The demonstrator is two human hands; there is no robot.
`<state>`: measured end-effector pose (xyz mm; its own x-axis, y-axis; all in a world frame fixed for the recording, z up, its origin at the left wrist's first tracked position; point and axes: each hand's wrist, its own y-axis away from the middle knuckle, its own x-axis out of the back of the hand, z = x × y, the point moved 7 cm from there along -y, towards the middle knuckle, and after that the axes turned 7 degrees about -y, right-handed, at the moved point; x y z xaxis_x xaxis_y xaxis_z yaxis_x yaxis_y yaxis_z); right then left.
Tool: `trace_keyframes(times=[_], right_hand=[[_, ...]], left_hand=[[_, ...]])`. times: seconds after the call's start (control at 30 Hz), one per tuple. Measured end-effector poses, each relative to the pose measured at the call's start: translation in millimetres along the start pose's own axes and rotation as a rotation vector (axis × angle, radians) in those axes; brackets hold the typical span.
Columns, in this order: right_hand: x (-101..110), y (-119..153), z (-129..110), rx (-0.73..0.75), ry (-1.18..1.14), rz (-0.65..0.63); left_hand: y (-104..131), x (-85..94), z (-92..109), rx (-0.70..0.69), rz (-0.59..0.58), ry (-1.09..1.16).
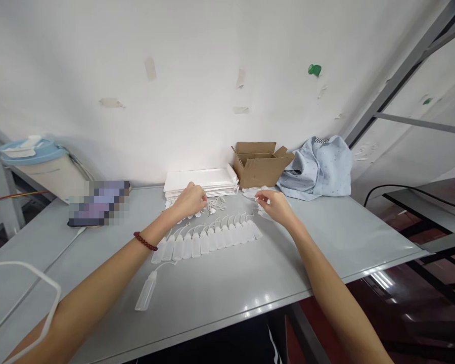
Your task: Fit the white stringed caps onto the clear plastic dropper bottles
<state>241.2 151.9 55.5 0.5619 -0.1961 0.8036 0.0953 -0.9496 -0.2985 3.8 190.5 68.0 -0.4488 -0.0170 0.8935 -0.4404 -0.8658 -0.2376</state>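
My left hand is closed, fingers curled down, near the front of a white stack of flat packets; what it holds, if anything, is hidden. With thumb and fingertips pinched, my right hand is over some clear plastic pieces, and something small and whitish shows at its fingertips. Between the hands lies a small heap of white cords. Below them several translucent tubes with thin white strings lie side by side in a row. One separate tube lies nearer the front edge.
An open cardboard box stands against the wall, beside a light blue cloth. At the left are a phone with a white cable and a blue-lidded container. The table's front edge runs below my arms.
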Motion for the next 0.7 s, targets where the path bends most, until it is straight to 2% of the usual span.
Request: trace_keyframes(times=[0.17, 0.37, 0.53, 0.7], right_hand=[[5, 6, 3, -0.106, 0.073, -0.107], [13, 16, 9, -0.228, 0.19, -0.177], [7, 18, 8, -0.244, 0.224, -0.219], [0, 14, 3, -0.194, 0.217, -0.229]], left_hand=[[15, 22.6, -7, 0.109, 0.096, 0.016], [65, 43.5, -17, 0.202, 0.189, 0.072], [100, 42.1, -39, 0.412, 0.293, 0.498], [110, 35.2, -40, 0.53, 0.263, 0.7]])
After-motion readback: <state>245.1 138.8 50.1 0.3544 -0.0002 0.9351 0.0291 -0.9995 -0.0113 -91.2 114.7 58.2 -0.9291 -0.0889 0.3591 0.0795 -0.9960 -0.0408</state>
